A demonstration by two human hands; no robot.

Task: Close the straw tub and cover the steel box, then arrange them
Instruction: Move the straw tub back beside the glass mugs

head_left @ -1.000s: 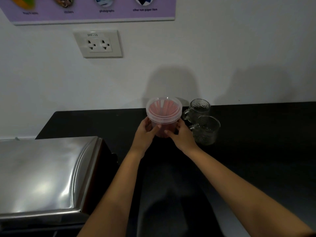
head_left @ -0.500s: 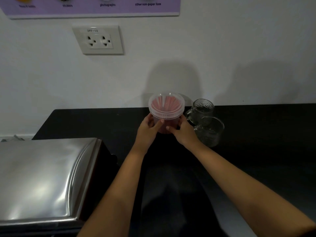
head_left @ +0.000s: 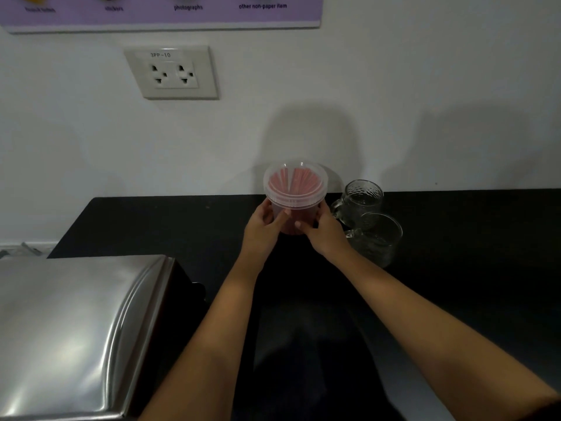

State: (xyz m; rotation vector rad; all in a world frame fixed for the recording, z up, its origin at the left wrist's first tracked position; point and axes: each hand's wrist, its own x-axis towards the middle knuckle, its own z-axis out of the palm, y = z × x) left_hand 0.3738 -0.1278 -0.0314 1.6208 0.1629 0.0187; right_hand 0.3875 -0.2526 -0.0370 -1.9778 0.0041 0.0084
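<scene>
A clear round straw tub (head_left: pixel 295 189) with pink straws inside and its clear lid on stands near the back of the black counter (head_left: pixel 470 238), close to the wall. My left hand (head_left: pixel 263 227) grips its left side and my right hand (head_left: pixel 321 232) grips its right side, fingers wrapped around the lower body. The steel box (head_left: pixel 69 332) sits at the near left with its shiny curved cover down over it.
Two clear glass mugs (head_left: pixel 361 199) (head_left: pixel 379 238) stand just right of the tub, touching my right wrist area. A wall socket (head_left: pixel 173 72) and a purple poster (head_left: pixel 170 10) are on the white wall behind.
Both hands have pushed the tub a little farther back toward the wall, keeping their grip on it. The steel box and mugs have not moved.
</scene>
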